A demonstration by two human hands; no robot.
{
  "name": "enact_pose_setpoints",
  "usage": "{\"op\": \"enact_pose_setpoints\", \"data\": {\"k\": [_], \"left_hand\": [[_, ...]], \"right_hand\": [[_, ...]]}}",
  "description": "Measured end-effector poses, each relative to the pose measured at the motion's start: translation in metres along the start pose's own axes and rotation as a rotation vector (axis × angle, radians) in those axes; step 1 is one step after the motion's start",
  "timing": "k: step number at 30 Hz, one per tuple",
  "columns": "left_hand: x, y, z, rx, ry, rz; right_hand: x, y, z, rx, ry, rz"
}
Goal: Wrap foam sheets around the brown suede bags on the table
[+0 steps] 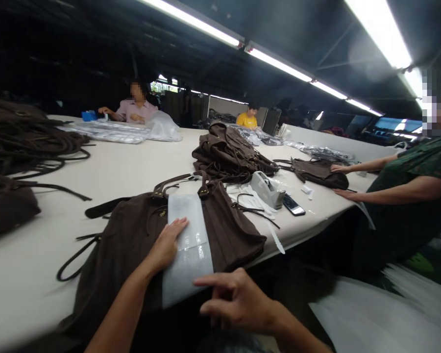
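A dark brown bag (121, 245) with two looped handles lies across the near table edge. A whitish, translucent sheet (189, 245), folded into a long strip, runs down its middle from the handles. My left hand (169, 240) rests on the strip's left side, fingers stretched out and pressing it against the bag. Near the strip's lower right edge is my right hand (238, 299), its index finger pointing left and its thumb apart. The other right fingers are curled, and nothing shows between finger and thumb.
Brown bags (224, 154) are piled behind, with another pile (18, 132) at left. A grey tape dispenser (266, 191) and a phone (293, 205) lie at right. One co-worker's hands (341, 169) touch a brown bag (316, 172). Two more people sit across the table (132, 162).
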State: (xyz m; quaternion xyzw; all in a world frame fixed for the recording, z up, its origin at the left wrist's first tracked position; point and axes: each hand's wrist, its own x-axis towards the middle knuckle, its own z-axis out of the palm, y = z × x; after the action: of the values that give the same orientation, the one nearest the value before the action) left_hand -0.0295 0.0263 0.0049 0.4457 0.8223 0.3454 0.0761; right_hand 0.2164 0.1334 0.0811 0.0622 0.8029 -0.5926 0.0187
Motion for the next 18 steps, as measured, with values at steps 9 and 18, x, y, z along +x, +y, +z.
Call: {"op": "enact_pose_setpoints", "data": {"k": [9, 18], "left_hand": [[-0.035, -0.003, 0.012, 0.475, 0.111, 0.162], [-0.036, 0.000, 0.009, 0.378, 0.184, 0.089]], "right_hand": [[-0.008, 0.004, -0.098, -0.739, 0.785, -0.200], [0.057, 0.016, -0.104, -0.765, 0.549, 0.252]]}}
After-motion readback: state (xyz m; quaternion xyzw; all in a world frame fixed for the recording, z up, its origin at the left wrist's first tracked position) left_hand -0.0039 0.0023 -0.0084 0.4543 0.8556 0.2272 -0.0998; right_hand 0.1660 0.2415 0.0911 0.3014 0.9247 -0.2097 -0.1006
